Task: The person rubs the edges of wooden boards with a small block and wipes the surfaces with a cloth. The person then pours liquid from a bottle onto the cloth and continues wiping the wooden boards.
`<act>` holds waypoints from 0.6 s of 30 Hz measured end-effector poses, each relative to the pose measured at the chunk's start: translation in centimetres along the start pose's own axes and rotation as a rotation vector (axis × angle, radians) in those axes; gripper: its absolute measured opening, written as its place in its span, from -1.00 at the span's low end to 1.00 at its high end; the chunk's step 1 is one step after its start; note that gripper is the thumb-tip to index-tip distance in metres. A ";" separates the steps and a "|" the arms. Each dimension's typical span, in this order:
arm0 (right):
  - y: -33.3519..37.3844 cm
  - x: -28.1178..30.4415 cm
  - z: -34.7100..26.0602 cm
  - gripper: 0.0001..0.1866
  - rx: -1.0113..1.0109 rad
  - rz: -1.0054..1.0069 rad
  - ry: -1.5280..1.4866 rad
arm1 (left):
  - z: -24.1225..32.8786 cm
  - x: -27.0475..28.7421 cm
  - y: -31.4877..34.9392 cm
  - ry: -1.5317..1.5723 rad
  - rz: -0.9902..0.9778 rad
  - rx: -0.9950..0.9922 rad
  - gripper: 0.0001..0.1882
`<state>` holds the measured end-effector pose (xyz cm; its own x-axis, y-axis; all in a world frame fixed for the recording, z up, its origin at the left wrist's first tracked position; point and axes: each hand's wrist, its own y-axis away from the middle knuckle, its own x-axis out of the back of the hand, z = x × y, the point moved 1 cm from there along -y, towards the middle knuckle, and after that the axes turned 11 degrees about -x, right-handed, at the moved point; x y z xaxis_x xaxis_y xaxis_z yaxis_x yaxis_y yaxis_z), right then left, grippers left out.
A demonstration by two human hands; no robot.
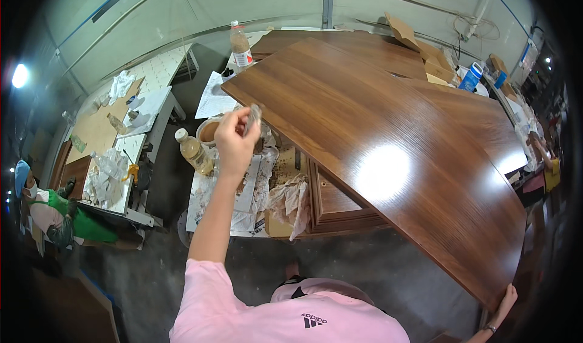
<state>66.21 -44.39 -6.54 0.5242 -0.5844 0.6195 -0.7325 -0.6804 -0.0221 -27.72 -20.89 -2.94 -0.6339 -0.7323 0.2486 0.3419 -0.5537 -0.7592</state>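
Note:
My left hand [234, 137] is raised near the left end of a large brown wood-grain panel [340, 118]. Pinched in its fingers is a small greyish wad [254, 117], whose material I cannot make out. At the panel's near right corner, my right hand [505, 303] is closed on the edge, its fingers partly hidden. The panel lies slantwise over other brown boards [480, 121] and a framed wooden piece [340, 200]. Just left of my left hand are a tub of brown stuff [209, 131] and a bottle of yellowish liquid [195, 153].
Crumpled, stained cloth [290, 203] covers the bench front. A red-labelled bottle [240, 45] stands behind, with cardboard [434, 57] and a blue bottle [471, 77] at the far right. Leftward, a co-worker in a green apron [85, 221] is beside another bench [136, 182].

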 end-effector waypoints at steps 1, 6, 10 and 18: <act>0.0 0.0 0.0 -0.65 0.005 -0.002 -0.001 | -0.5 -0.2 0.2 -0.002 0.005 0.000 -0.80; 3.9 0.1 -2.1 -0.71 -0.073 -0.069 -0.089 | 2.2 -0.7 2.5 0.227 -0.219 -0.023 -0.75; 15.6 -3.9 -13.8 -0.72 -0.242 0.058 -0.062 | -2.0 0.2 -2.0 0.263 -0.005 0.076 -0.78; 21.1 -4.0 -15.1 -0.56 -0.283 0.113 0.171 | 2.2 -0.5 1.2 0.229 -0.294 -0.010 -0.82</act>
<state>42.11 -49.72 2.31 0.3698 -0.5504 0.7485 -0.8858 -0.4519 0.1054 -25.45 -22.01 -2.66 -0.8434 -0.4341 0.3166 0.1158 -0.7223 -0.6818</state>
